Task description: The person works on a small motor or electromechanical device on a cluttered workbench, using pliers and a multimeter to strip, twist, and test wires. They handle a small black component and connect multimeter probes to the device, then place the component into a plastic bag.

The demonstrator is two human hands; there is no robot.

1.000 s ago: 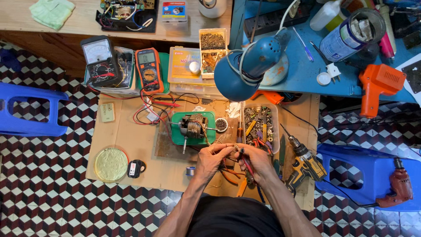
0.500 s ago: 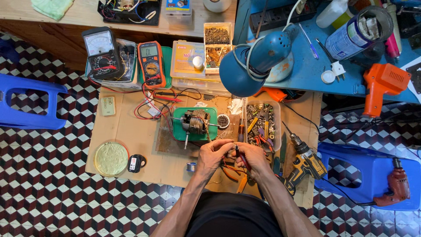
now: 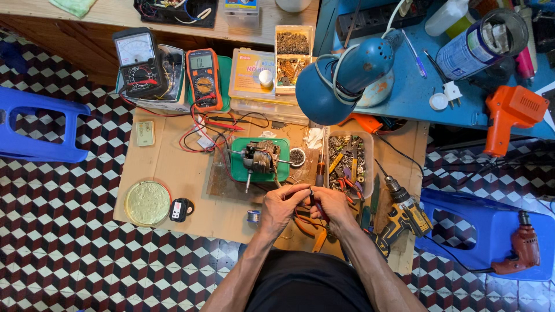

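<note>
Checkered floor tiles all around, with a low sheet of cardboard [image 3: 173, 173] laid on them as the work surface and a wooden bench [image 3: 104, 17] plus a blue one [image 3: 416, 98] along the top edge. Both hands meet just below the small electric motor [image 3: 258, 158] sitting on its green tray [image 3: 237, 170]. The left hand [image 3: 281, 205] and right hand [image 3: 328, 207] are touching, fingers pressed together around something tiny and dark at the point where they meet; can't tell what it is, it's mostly hidden, though thin wire seems to run from there up toward the motor. So the motor lies straight ahead of the fingers, a bit to the left, its shaft running roughly left-right, and the left hand is the nearer one. Red-handled pliers [image 3: 306, 222] lie under the right hand, a clear parts box [image 3: 348, 162] of tools and screws just to the right, and a yellow cordless drill [image 3: 404, 216] beyond that. Compared with a second ago the hands have barely shifted, same pinch in the same spot, only the view drifted slightly
</note>
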